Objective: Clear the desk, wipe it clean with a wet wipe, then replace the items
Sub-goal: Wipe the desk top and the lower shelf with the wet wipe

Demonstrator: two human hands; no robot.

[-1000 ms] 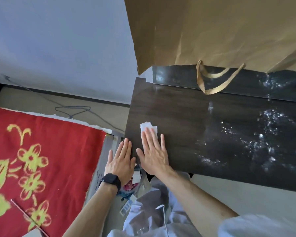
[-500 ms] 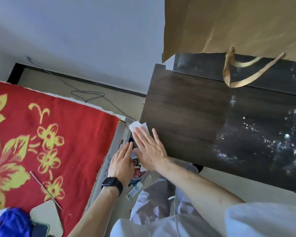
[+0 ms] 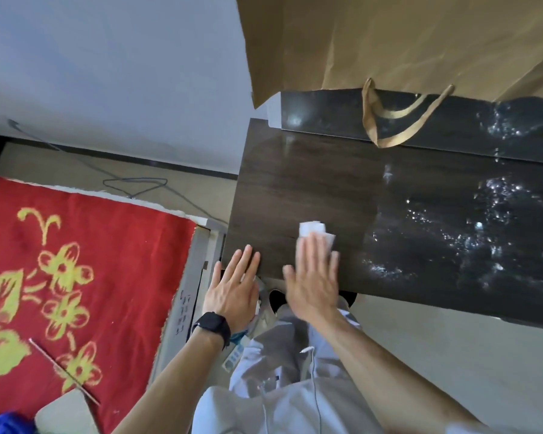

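wet wipe (image 3: 314, 230) under right hand (image 3: 314, 281) fingers (image 3: 315, 250)

Wears a black smartwatch (image 3: 212, 327) on the wrist of the left hand (image 3: 232, 292): dark rounded-rectangle face, plain matt black strap, snug fit. Shows both forearms bare, that of the right hand (image 3: 314, 286) included. Has on loose, pale grey-white trousers (image 3: 282, 364), heavily creased and faintly shiny at the folds. Carries a thin white cord (image 3: 314, 380) down the front of the fabric, ending in a small white tip at its upper end.
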